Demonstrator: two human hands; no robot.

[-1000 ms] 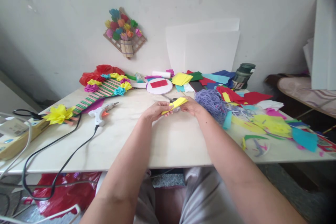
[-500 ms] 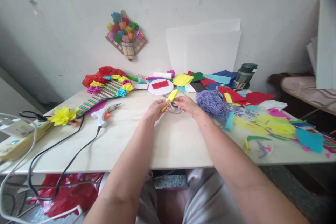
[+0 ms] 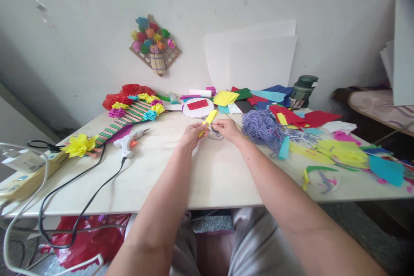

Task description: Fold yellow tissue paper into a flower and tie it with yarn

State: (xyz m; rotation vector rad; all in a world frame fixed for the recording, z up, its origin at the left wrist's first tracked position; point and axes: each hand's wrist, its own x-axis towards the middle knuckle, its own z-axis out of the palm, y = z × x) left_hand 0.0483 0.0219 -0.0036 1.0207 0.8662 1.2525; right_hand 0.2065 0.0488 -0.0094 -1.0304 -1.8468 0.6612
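Observation:
My left hand (image 3: 194, 133) is closed on a folded strip of yellow paper (image 3: 211, 117), which tilts up to the right. Close by on the right, my right hand (image 3: 227, 129) pinches its fingertips together beside the strip's lower part. Whatever is between those fingertips is too small to make out. Under the hands lie a few loose strands of purple yarn (image 3: 216, 135) and a dark curved piece, partly covered by the fingers. A white paper disc (image 3: 207, 112) with a red paper rectangle (image 3: 197, 104) on it lies just beyond.
Right of my hands sits a heap of purple yarn (image 3: 261, 127), with coloured paper scraps (image 3: 344, 153) farther right. A glue gun (image 3: 127, 142) with a black cord lies at left, near a paper-flower-trimmed stick fan (image 3: 124, 117) and a power strip (image 3: 30, 179). A dark jar (image 3: 303, 91) stands behind.
My right hand has drawn slightly away from the yellow strip, leaving a small gap. The strip stays in my left hand, a little more upright. The view has shifted slightly.

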